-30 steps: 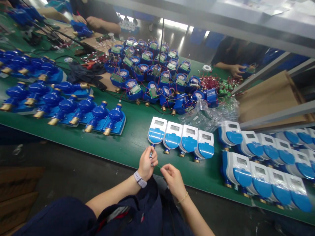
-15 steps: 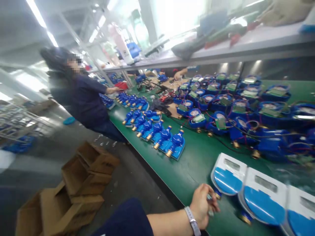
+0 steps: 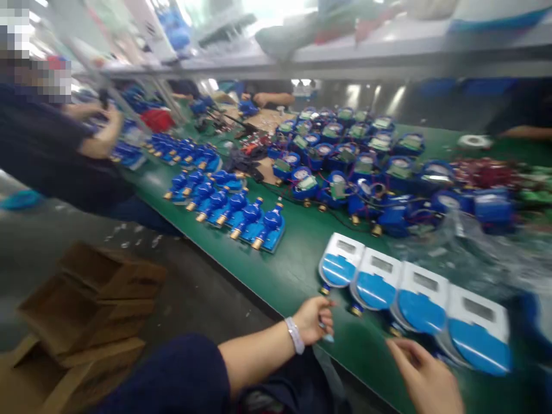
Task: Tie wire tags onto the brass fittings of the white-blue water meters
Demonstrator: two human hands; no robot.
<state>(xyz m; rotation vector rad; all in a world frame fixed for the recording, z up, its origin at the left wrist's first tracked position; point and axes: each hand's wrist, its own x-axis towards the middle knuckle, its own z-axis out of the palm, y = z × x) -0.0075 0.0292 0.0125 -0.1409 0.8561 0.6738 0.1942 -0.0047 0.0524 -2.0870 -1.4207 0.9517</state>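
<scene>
Water meters (image 3: 375,290) with white-and-blue covers lie in a tight row of four on the green desk (image 3: 297,282) just ahead of the hands, their brass couplings (image 3: 356,310) turned toward the person, a layout that seems meant to keep those ends within easy reach. The left hand (image 3: 313,321), wearing a white wristband (image 3: 294,335), is curled closed just below the first meter's coupling, and a small pale-blue sliver (image 3: 328,338) pokes out beneath its fingers; blur hides exactly what this piece is, though the tight pinch suggests something too small to hold any other way. The right hand (image 3: 425,376) sits nearer the last meters, blurred and cut by the lower edge of the view, its fingers stretched and its thumb apart, holding nothing that can be seen. Farther from the hands, blue meter bodies (image 3: 248,221) stand in ranks and opened meters with green circuit boards (image 3: 345,158) sit in a wired cluster, apparently kept apart by stage of work. A clear plastic bag (image 3: 448,238) lies behind the row's far end. Left of the hands, cardboard boxes (image 3: 86,305) sit on the floor, and a co-worker (image 3: 47,155) stands at the desk.
</scene>
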